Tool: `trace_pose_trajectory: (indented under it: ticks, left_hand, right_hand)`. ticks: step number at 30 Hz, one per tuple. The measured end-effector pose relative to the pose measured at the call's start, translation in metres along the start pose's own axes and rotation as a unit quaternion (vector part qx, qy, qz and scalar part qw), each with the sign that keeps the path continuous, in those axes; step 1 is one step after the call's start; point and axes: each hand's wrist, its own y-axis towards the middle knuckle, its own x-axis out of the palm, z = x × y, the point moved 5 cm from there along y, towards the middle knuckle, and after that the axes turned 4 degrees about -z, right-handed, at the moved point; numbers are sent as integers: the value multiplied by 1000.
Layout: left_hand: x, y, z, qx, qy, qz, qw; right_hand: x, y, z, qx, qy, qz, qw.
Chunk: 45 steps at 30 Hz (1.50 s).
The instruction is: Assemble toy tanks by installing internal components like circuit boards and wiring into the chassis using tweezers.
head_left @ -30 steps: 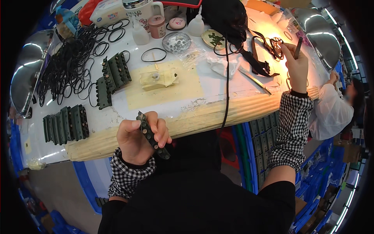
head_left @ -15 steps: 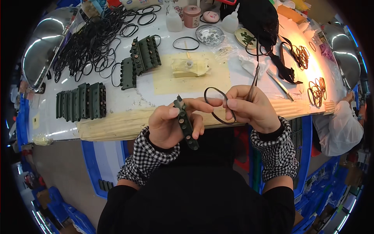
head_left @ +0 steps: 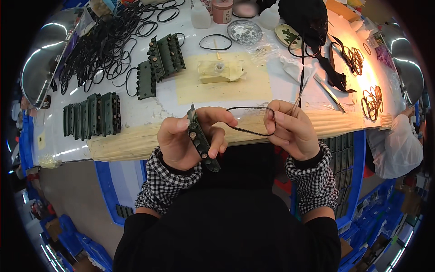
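Observation:
My left hand (head_left: 174, 143) grips a narrow dark green toy tank hull (head_left: 201, 140) with a row of small round wheels along its side, held tilted between thumb and fingers. A thin black toothed track loop (head_left: 251, 108) stretches between my hands, one end at my left index fingertip. My right hand (head_left: 297, 131) pinches the loop's other end and also keeps a pair of tweezers (head_left: 299, 97) in its grasp, their points up. The loop is apart from the hull's wheels.
Green hulls (head_left: 93, 115) stand in a row at left, more (head_left: 161, 59) behind. A tangled heap of black loops (head_left: 97, 54) lies far left. A yellow taped block (head_left: 219, 71) sits mid-table; loose loops (head_left: 372, 103) lie right. Blue trays (head_left: 108, 195) are below the edge; a person's sleeve (head_left: 393, 147) shows at right.
My hands have moved apart, the left one leftward with the hull. The track loop between them has gone from rounded and slanted to a longer, flatter shape.

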Motion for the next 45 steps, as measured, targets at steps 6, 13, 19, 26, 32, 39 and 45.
trace_pose_trajectory:
  ticks: [6,13,19,26,32,39,45]
  left_hand:
    - [1,2,7,-10,213,126,969]
    - [20,3,-7,-83,293,11,953]
    - [23,2,-16,-114,328,62,936]
    - [17,-9,-1,-117,285,40,951]
    - [15,-15,9,-106,258,41,959]
    - [10,-15,7,-99,99,-12,990]
    - [13,-11,10,-92,38,-16,995]
  right_hand:
    - [4,3,3,-49,-31,67,996]
    - [16,5,6,-86,-69,73,991]
    - [23,3,-1,-124,-136,106,977]
    - [27,0,-15,-166,-351,100,916]
    - [29,-5,-24,-128,-526,73,838]
    - [15,-3,-11,-130,-411,103,896]
    - [18,1,-7,-58,-287,80,953]
